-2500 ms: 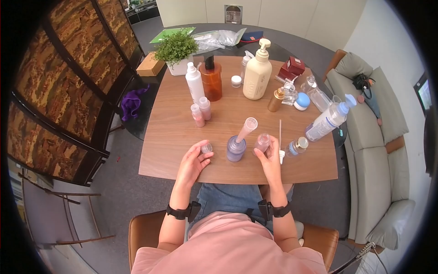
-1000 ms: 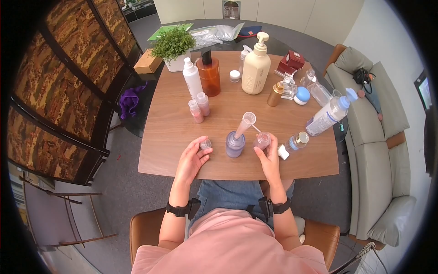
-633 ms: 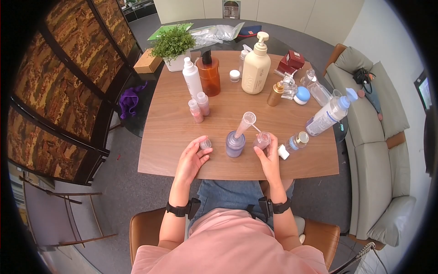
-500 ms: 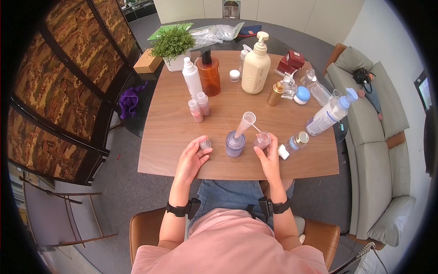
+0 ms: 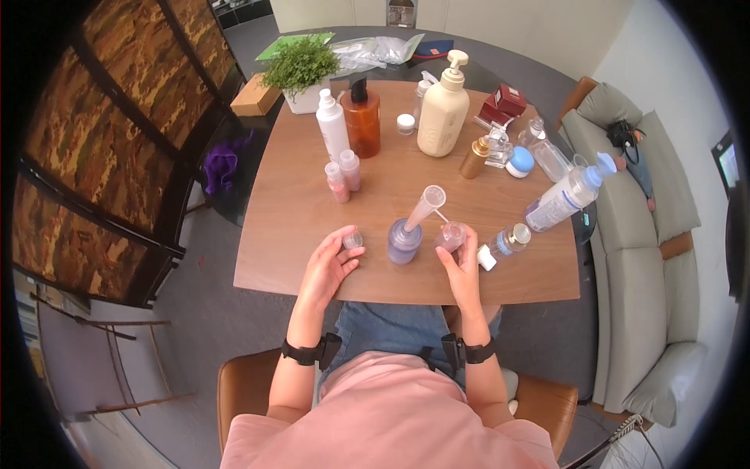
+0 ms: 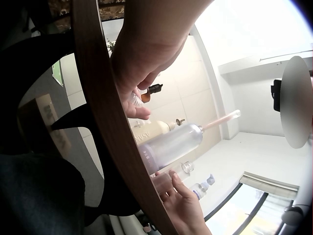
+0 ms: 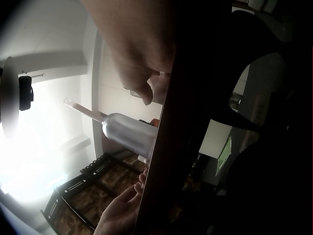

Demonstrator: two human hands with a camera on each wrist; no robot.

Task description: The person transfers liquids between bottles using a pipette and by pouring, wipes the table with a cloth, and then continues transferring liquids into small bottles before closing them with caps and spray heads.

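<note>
My left hand (image 5: pixel 330 264) rests on the table, fingers and thumb around a small clear cap (image 5: pixel 354 240). In my right hand (image 5: pixel 462 266) is a small clear pinkish bottle (image 5: pixel 450 237) with an open neck, gripped between thumb and fingers on the tabletop. Between the hands stands a translucent purple bottle (image 5: pixel 403 245). A pale pink funnel-like tube (image 5: pixel 426 208) leans out of its neck, wide end up. Just right of the right hand lies a white pump head (image 5: pixel 486 258); its thin straw passes behind the pinkish bottle. The left wrist view shows the purple bottle (image 6: pixel 171 145) upright.
Two small pink bottles (image 5: pixel 337 183) stand left of the middle. Farther back are a white spray bottle (image 5: pixel 333 129), an amber bottle (image 5: pixel 364 125) and a cream pump bottle (image 5: pixel 443 117). On the right, a gold-capped bottle (image 5: pixel 509 240) and a large blue-topped bottle (image 5: pixel 564 199) lean over.
The white pump head's straw, which pointed away from me 2.5 s ago, now points left behind the pinkish bottle. Both hands keep their places; the head view has shifted slightly.
</note>
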